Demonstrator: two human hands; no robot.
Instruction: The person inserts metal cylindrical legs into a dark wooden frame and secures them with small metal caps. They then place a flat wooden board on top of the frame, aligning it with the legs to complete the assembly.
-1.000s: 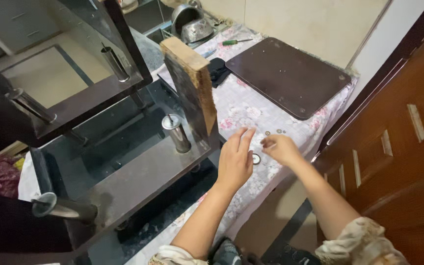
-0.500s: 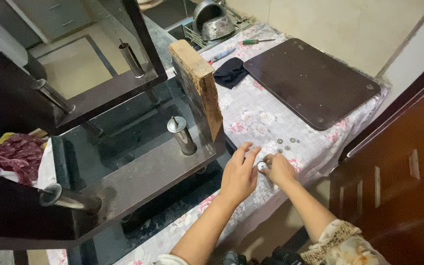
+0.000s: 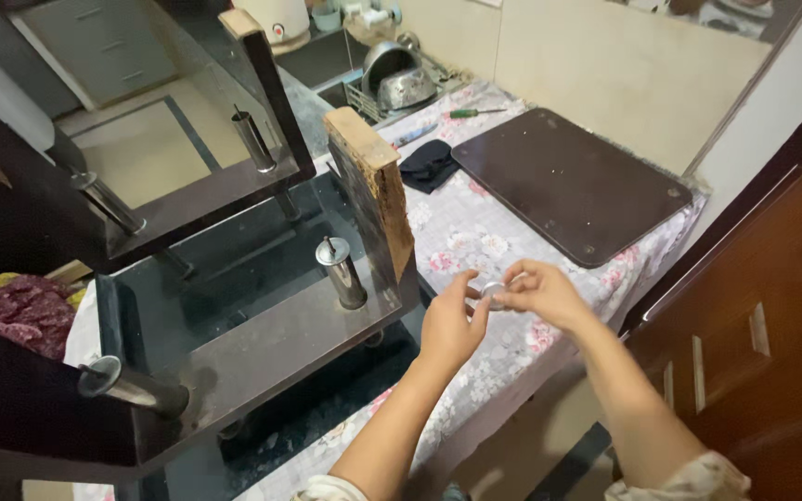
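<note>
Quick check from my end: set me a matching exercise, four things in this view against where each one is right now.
Things:
1. small round metal piece
2. black cloth
3. dark flat board
4. green-handled screwdriver

Places:
A. on the floral cloth near the wall, by the dish rack
B. pinched between the fingertips of both hands
C. flat on the floral cloth at the far right, beside the wooden door
D. crumpled next to the upright wooden block

Pairs: 1-B, 2-D, 3-C, 4-A

The left hand and right hand meet over the floral cloth, just right of the upright wooden block.
</note>
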